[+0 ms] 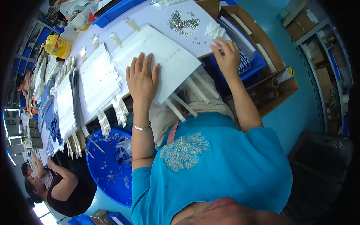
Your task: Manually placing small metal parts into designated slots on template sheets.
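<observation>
L hand [141,78] lies flat, palm down, fingers [139,62] spread a little, pressing on a white sheet [165,56] that overhangs the near edge of the white surface [150,15]. White strips [197,90] stick out from under the sheet at its 5 o'clock side, hanging over the person's lap. R hand [227,56] sits at 3 o'clock of the sheet, w/ fingers curled together at the tips; looks like a pinch on sth small, but can't tell what, too tiny. Just at 12 o'clock of the R hand is a white crumpled bit [215,30], & at 10 o'clock of that a heap of small silver metal pieces [182,22] scattered on the surface, a few strays nearer the hand. At 9 o'clock of the L hand lies a 2nd white sheet w/ strips [99,77], then more stacks [67,105] further along. A silver bracelet [142,128] is on the L wrist. Below the surface edge, at 7 o'clock of the L hand, a blue tub [108,176] holds white scraps. A brown cardboard box [262,41] stands at 3 o'clock of the R hand. Another person [63,187] sits at far lower left.
</observation>
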A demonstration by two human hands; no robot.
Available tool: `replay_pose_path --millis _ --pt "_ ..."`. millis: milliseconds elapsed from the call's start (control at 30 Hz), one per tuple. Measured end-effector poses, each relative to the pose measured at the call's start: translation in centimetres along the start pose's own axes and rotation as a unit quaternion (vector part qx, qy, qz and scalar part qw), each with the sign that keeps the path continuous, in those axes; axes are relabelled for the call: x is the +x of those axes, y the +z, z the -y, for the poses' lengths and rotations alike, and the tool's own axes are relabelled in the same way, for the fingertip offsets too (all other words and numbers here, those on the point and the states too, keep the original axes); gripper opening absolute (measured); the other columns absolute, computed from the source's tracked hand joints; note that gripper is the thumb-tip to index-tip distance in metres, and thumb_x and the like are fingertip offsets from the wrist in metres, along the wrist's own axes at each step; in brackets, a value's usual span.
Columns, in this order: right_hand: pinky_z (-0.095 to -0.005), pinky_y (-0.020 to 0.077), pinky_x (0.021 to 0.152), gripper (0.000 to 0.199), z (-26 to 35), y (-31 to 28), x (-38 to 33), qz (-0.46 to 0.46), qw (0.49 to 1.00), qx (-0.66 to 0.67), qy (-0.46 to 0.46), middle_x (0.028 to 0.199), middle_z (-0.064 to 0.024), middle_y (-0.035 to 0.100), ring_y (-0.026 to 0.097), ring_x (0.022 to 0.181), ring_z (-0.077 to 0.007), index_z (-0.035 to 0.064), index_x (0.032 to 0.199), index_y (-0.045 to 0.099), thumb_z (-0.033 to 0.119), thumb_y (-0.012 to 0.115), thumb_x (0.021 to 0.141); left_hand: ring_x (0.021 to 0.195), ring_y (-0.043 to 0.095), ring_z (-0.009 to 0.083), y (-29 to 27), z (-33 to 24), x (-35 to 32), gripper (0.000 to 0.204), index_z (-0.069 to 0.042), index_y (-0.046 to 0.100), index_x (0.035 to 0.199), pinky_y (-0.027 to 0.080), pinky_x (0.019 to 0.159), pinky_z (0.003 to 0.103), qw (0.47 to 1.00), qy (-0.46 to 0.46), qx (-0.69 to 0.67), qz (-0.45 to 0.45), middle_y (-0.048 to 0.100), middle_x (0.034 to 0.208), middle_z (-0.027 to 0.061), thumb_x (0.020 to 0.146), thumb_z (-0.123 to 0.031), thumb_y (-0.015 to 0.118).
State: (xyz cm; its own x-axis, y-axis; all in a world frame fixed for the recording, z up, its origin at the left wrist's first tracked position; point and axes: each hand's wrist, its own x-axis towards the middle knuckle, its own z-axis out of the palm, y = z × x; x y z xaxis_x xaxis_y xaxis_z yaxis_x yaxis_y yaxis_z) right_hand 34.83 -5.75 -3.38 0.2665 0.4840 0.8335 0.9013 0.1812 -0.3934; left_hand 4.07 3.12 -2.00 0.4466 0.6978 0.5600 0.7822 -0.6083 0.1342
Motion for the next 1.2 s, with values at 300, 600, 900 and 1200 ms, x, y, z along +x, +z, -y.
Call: replay_pose_path --millis 300,600,900,1200 --pt "-0.0376 0.0581 0.077 0.024 1.8 -2.1 2.1 0.131 0.989 -0.061 -0.026 0.102 -0.0053 0.074 0.072 0.089 -0.0250 0.0077 0.114 0.082 0.012 0.085 0.091 0.151 0.049 0.0395 -1.1 -0.7 0.2 0.049 -0.018 0.065 0.151 0.033 0.126 0.057 0.999 -0.010 -0.009 0.048 0.058 0.159 0.0138 0.109 -0.044 0.061" --pt "-0.0369 0.0577 0.074 0.021 2.8 -2.4 3.6 0.215 0.973 -0.080 -0.032 0.107 -0.0057 0.072 0.072 0.087 -0.0243 0.0082 0.115 0.082 0.013 0.082 0.095 0.153 0.046 0.0418 -2.2 -0.5 0.4 0.054 -0.017 0.063 0.152 0.030 0.127 0.059 0.998 -0.012 -0.012 0.067 0.054 0.162 0.0170 0.108 -0.047 0.062" --pt "-0.0417 0.0584 0.074 0.018 3.6 -2.7 4.1 0.260 0.958 -0.114 -0.028 0.108 -0.0071 0.070 0.074 0.091 -0.0295 0.0074 0.114 0.080 0.018 0.076 0.100 0.154 0.045 0.0386 -2.7 -0.3 0.7 0.054 -0.019 0.064 0.152 0.030 0.129 0.055 0.995 -0.019 -0.047 0.088 0.053 0.164 0.0131 0.107 -0.048 0.063" --pt "-0.0426 0.0584 0.073 0.018 2.8 -2.4 3.7 0.238 0.965 -0.106 -0.040 0.108 -0.0066 0.069 0.074 0.090 -0.0289 0.0078 0.115 0.080 0.018 0.075 0.101 0.152 0.048 0.0377 -1.5 0.1 0.8 0.053 -0.018 0.065 0.150 0.032 0.128 0.055 0.997 -0.010 -0.053 0.056 0.056 0.161 0.0135 0.106 -0.048 0.064"
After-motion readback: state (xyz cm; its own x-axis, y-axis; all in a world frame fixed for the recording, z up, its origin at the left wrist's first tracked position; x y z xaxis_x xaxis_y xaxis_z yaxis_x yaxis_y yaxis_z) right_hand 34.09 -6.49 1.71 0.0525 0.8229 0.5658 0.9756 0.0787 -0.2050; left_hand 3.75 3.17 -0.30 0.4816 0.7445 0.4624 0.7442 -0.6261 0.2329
